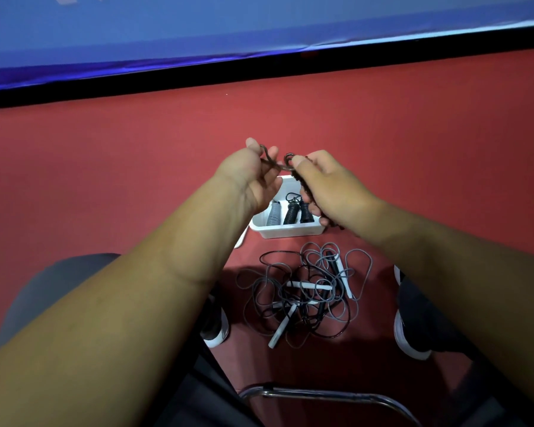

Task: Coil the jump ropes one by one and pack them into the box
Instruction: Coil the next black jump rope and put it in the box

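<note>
**Current hold.** We hold one dark rope (279,165) in both hands, raised above the white box (287,233). The left hand (253,177) pinches a loop of the cord between thumb and fingers. The right hand (324,186) is closed round the wound part of the same rope, with the thumb pressed at the top of the bundle. A short stretch of cord runs between the two hands. Neither hand is free.

**Box.** It sits on the red floor (136,180), just beyond the pile and directly beneath our hands. It contains three finished coils side by side: one grey coil (273,214) and two black coils (291,213). The right hand hides part of the interior, so we cannot rule out more.

**Supply.** A tangled pile of ropes (305,291) lies on the floor between our shoes (216,329). Grey and black cords overlap, with white and dark handles showing. The cords cross too often for a count; we judge several ropes.

**Progress.** Three ropes are packed. Judging by the short free length, a fourth is near the end of its winding. Outstanding steps:
1. Secure this end.
2. Place the coil in the box beside the others.
3. Separate, coil and pack each rope from the pile.

We judge the task at or short of halfway.
</note>
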The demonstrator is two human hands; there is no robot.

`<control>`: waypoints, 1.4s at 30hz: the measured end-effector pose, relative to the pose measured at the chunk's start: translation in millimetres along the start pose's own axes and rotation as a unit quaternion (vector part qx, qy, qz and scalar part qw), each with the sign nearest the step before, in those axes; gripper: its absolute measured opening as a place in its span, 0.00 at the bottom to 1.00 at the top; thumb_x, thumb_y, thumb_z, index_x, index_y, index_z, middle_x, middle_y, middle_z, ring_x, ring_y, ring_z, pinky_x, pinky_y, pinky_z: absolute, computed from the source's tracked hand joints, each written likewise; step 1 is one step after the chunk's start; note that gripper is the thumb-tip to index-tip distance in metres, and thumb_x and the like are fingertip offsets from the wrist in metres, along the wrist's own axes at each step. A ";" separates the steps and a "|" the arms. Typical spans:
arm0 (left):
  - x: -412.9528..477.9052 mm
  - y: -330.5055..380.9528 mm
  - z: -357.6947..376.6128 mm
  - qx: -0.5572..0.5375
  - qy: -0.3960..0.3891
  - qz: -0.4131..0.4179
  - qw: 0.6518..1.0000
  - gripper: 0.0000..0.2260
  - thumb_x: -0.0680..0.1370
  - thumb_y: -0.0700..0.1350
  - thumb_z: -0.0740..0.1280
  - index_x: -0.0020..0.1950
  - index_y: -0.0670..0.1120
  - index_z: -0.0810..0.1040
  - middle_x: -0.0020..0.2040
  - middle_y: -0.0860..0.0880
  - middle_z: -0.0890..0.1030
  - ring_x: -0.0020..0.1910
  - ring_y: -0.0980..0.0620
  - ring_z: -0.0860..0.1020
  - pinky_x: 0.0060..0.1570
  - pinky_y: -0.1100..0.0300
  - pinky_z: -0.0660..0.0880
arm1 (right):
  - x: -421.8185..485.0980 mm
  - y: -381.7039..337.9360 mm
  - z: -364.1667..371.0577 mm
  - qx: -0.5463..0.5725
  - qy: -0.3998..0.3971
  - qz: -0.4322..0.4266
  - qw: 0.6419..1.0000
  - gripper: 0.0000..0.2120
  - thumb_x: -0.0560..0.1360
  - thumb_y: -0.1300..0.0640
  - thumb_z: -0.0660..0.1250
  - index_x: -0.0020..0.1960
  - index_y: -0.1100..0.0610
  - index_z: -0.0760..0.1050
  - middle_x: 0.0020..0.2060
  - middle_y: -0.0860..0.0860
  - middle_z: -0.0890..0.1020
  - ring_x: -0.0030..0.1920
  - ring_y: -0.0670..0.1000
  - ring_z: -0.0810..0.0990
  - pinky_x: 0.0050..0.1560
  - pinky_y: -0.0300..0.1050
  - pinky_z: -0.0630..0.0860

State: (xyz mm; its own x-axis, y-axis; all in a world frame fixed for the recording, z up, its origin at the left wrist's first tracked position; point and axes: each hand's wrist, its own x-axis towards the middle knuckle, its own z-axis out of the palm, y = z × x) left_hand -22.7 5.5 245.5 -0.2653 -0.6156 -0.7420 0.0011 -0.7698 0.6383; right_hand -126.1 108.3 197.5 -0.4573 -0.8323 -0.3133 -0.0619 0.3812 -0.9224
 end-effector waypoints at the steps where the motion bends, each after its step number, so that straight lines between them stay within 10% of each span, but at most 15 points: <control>1: 0.4 0.8 0.5 -0.001 -0.003 0.005 1.000 0.14 0.87 0.56 0.59 0.45 0.52 0.75 0.30 0.57 0.82 0.40 0.56 0.80 0.43 0.58 0.74 | 0.0 -1.5 -0.1 0.047 -0.005 0.023 0.999 0.17 0.80 0.33 0.63 0.56 0.46 0.73 0.36 0.52 0.78 0.27 0.51 0.71 0.29 0.45 0.69; 9: -2.7 5.7 3.4 -0.071 -0.083 0.034 0.993 0.11 0.86 0.38 0.52 0.48 0.45 0.72 0.41 0.48 0.79 0.42 0.48 0.84 0.49 0.45 0.81 | 2.5 -6.6 -8.3 0.160 0.004 0.104 0.982 0.19 0.82 0.35 0.62 0.58 0.50 0.73 0.38 0.53 0.76 0.25 0.50 0.70 0.31 0.43 0.67; 18: 4.1 -1.7 -2.8 0.082 -0.066 0.041 0.994 0.03 0.86 0.43 0.64 0.56 0.50 0.75 0.33 0.53 0.82 0.27 0.60 0.79 0.26 0.67 0.67 | -2.9 -7.0 -5.3 0.183 -0.034 0.086 0.979 0.22 0.81 0.36 0.63 0.61 0.54 0.75 0.36 0.53 0.76 0.26 0.52 0.68 0.31 0.42 0.66; 27: 0.7 0.7 0.1 0.164 -0.145 0.072 0.973 0.16 0.85 0.34 0.56 0.48 0.44 0.81 0.32 0.50 0.79 0.30 0.58 0.71 0.36 0.65 0.65 | -7.7 -13.5 -13.0 0.193 -0.054 0.096 0.975 0.18 0.83 0.37 0.60 0.53 0.52 0.74 0.33 0.53 0.75 0.26 0.52 0.67 0.31 0.43 0.65; 42: 0.3 3.1 -15.0 0.195 -0.177 0.104 0.959 0.07 0.83 0.37 0.67 0.60 0.44 0.80 0.37 0.50 0.84 0.32 0.58 0.79 0.33 0.65 0.71 | -6.2 -20.1 -31.6 0.147 -0.153 0.143 0.967 0.19 0.82 0.34 0.58 0.57 0.49 0.70 0.33 0.50 0.73 0.26 0.49 0.64 0.30 0.41 0.66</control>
State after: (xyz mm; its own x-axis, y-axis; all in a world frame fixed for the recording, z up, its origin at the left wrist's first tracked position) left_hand -8.3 0.4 244.2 -0.6089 -0.6003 -0.5186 -0.2533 -0.4724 0.8442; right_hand -150.0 118.5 225.0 -0.1322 -0.8071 -0.5755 0.3031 0.5199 -0.7987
